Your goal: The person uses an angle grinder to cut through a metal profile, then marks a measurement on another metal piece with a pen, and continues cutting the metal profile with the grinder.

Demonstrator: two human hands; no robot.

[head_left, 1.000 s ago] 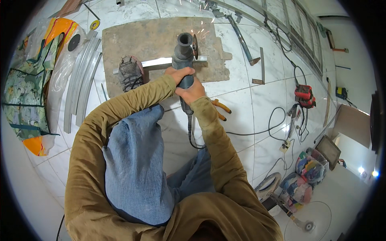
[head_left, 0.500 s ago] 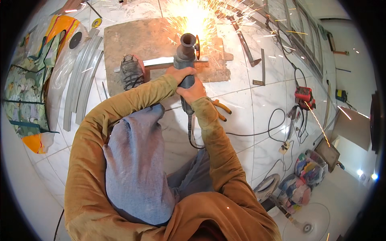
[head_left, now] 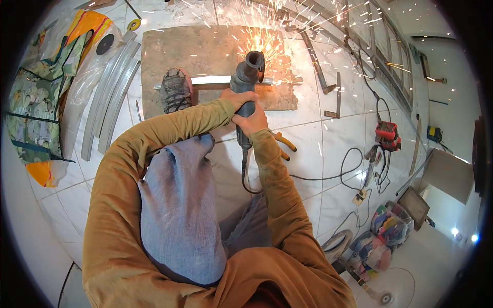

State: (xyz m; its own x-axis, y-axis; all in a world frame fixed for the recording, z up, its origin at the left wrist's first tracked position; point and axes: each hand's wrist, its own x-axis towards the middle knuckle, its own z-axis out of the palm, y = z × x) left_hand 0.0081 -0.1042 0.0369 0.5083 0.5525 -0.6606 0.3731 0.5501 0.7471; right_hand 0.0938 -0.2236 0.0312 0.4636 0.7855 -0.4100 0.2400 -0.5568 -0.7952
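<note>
Both hands hold a dark angle grinder (head_left: 244, 79): my left hand (head_left: 239, 97) is wrapped round its upper body, and my right hand (head_left: 250, 121) grips it just below. The grinder's disc stands at the right of its head, throwing bright sparks toward the top of the view. It is over a silver metal bar (head_left: 210, 79) lying across a worn brown board (head_left: 174, 41). My shoe (head_left: 175, 92) rests on the bar's left part. Yellow-handled pliers (head_left: 284, 141) lie beside my right wrist.
Metal strips (head_left: 112, 97) and a camouflage-patterned bag (head_left: 36, 108) lie left. A steel tube (head_left: 314, 56), angle piece (head_left: 338, 95) and metal frame (head_left: 390, 61) lie at upper right. A red machine (head_left: 387, 136), cables, plastic bags (head_left: 390, 220) and a fan (head_left: 385, 297) are at right.
Sparks grew from a few to a bright burst, which is now somewhat smaller than half a second ago. My hands and the grinder sit slightly lower and further right in the picture, as does the surrounding floor.
</note>
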